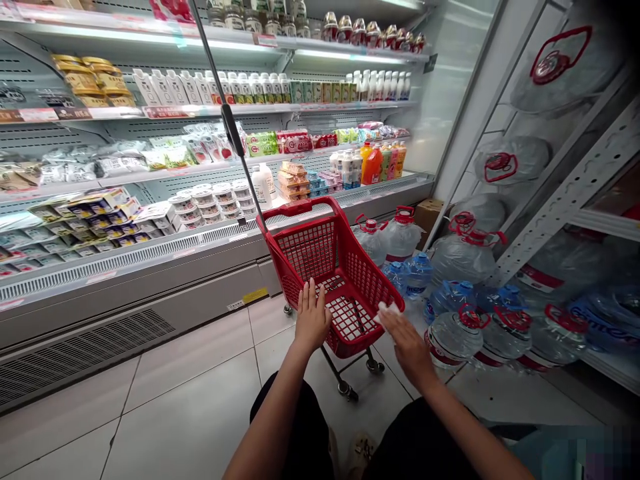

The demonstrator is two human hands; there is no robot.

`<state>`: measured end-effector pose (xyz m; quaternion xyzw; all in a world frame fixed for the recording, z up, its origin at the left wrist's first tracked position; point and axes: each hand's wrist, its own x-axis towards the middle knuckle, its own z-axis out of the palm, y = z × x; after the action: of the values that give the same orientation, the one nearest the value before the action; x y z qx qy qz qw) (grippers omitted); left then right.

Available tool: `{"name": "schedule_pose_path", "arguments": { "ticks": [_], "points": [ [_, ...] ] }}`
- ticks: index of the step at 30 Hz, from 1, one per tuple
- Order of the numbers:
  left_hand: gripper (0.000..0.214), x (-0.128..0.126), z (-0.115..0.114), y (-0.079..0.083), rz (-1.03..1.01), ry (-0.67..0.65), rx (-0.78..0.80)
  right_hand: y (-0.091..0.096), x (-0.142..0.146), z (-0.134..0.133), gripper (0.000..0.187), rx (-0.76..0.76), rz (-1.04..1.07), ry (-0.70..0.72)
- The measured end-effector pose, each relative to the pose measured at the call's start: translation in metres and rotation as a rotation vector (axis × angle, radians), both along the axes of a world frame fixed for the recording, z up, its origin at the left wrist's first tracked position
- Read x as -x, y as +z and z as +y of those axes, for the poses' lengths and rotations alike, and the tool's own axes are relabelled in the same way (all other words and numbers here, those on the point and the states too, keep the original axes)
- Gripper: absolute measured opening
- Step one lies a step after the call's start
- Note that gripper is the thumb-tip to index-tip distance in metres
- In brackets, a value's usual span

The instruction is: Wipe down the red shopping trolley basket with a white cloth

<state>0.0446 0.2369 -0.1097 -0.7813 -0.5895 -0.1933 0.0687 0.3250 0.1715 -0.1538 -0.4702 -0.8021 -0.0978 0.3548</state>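
Observation:
A red plastic shopping cart stands on the tiled floor right in front of me, on dark metal legs with casters. My left hand is open, fingers stretched out over the cart's near left rim; whether it touches the rim I cannot tell. By the near right corner, my right hand holds a crumpled white tissue at its fingertips. The tissue is against or just above the rim there. A thin dark pole rises from the cart's far left corner, beside the red handle.
Along the left and back runs a refrigerated display case with cartons, bottles and tubs. Several large water bottles crowd the floor at right, close to the cart. A white metal rack holds more bottles. My shoes show below.

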Motion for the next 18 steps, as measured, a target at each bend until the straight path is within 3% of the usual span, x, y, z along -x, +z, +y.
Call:
{"name": "schedule_pose_path", "arguments": {
  "ticks": [3,6,10,14,16,18],
  "points": [
    [0.063,0.001,0.000,0.000,-0.003,0.019,-0.001,-0.003,0.050,-0.027,0.087,0.001,-0.042,0.092],
    [0.071,0.003,-0.003,-0.001,-0.020,0.041,-0.024,-0.003,0.065,-0.035,0.081,-0.008,-0.110,0.176],
    [0.072,0.007,-0.006,-0.001,-0.001,0.008,-0.013,0.002,0.014,-0.015,0.080,0.012,-0.199,0.228],
    [0.072,0.010,0.001,-0.002,0.014,-0.029,0.008,0.004,-0.043,0.011,0.082,0.014,-0.106,0.066],
    [0.071,0.011,0.008,-0.001,0.010,-0.034,0.011,0.002,-0.047,0.016,0.083,0.017,-0.054,0.027],
    [0.070,0.013,0.015,0.001,0.003,-0.032,0.015,0.000,-0.033,0.014,0.084,0.011,-0.004,0.012]
  ]
}}
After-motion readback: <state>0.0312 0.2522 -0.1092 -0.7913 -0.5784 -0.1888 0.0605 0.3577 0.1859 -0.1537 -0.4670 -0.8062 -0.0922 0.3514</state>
